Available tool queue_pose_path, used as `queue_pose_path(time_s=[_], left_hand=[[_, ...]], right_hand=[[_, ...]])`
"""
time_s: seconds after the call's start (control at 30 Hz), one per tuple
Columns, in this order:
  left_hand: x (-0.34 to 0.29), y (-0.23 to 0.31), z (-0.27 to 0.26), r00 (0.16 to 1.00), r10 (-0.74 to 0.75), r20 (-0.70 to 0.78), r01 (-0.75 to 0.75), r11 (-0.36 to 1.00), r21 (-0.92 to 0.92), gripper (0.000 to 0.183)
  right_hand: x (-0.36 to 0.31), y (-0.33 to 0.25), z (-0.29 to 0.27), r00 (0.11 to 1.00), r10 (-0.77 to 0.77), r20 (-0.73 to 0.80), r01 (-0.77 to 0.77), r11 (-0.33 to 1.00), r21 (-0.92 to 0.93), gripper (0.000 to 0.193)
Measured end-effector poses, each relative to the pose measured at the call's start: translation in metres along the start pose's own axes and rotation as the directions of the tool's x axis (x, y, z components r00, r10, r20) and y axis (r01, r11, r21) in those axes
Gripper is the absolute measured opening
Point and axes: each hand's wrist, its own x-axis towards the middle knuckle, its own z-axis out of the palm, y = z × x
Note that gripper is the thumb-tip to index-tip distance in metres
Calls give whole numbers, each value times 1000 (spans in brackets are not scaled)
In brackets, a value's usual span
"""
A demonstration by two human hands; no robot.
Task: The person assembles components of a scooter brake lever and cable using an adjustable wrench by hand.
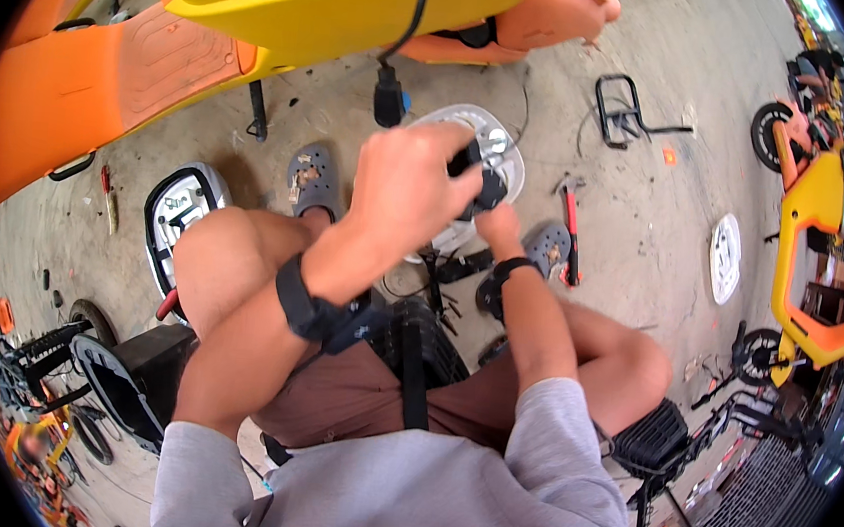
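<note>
Two hands work together above one white oval housing (512, 156) that lies on the concrete floor (648, 203) between two grey sandals (314, 182). The left hand (409, 187) is closed around a small black part (484, 184) with a metal piece at its top, just over the housing. The right hand (498, 225) is mostly hidden behind the left one, so I cannot tell how far it is open. A second white housing (178, 212) lies at the left, with small metal parts inside. One red-handled hammer (571, 221) lies near the right sandal. A yellow and orange scooter body (263, 19) stands in front.
</note>
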Motion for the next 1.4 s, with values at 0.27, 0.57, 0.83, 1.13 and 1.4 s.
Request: queue_pose_path(time_s=[0.27, 0.57, 0.83, 1.13, 1.4], left_hand=[[-2, 1, -15, 964, -5, 266, -21, 995, 97, 28], [4, -3, -13, 969, -68, 236, 57, 997, 53, 31], [4, -2, -15, 974, 113, 199, -88, 988, -130, 34], [2, 39, -22, 975, 161, 151, -90, 916, -391, 34], [-3, 45, -24, 993, 43, 112, 30, 817, -575, 26]], right_hand=[[37, 5, 59, 996, -93, 0, 89, 954, -288, 18], [43, 2, 56, 999, -9, -38, 0, 972, -236, 20], [38, -4, 30, 999, 25, -23, -25, 1000, -16, 34], [-3, -11, -114, 829, -254, 498, 308, 951, -28, 46], [-217, -44, -267, 348, -547, 762, -59, 798, 600, 19]])
